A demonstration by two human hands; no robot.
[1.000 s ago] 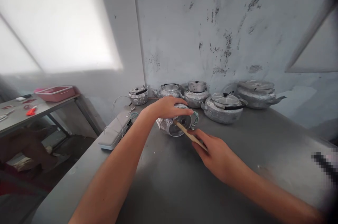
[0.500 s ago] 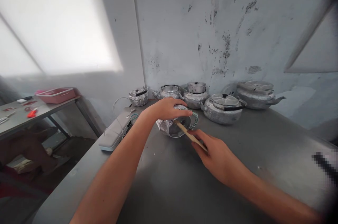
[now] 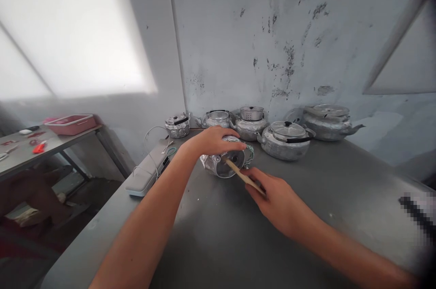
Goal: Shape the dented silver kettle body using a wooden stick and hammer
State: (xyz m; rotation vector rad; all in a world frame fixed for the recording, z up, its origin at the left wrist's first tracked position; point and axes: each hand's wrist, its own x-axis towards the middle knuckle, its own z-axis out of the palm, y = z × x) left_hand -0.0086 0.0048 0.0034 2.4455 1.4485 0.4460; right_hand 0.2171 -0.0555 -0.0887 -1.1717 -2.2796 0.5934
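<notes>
A small aluminium kettle (image 3: 218,165) lies on its side on the grey metal table (image 3: 238,234), its round opening turned towards me. My left hand (image 3: 211,140) rests on top of it, fingers wrapped over the body and pressing it down. My right hand (image 3: 274,196) is closed on a thin wooden stick (image 3: 243,176). The stick's far tip touches the kettle's opening.
Several more aluminium kettles (image 3: 285,139) stand in a row against the stained wall at the table's back. A white box with a cable (image 3: 146,171) lies at the table's left edge. Further left stands another table with a pink tray (image 3: 71,123) and small red tools.
Both hands, kettle and stick hold nearly the same pose; the view has shifted slightly, and the stick tip sits a little deeper at the kettle's opening.
</notes>
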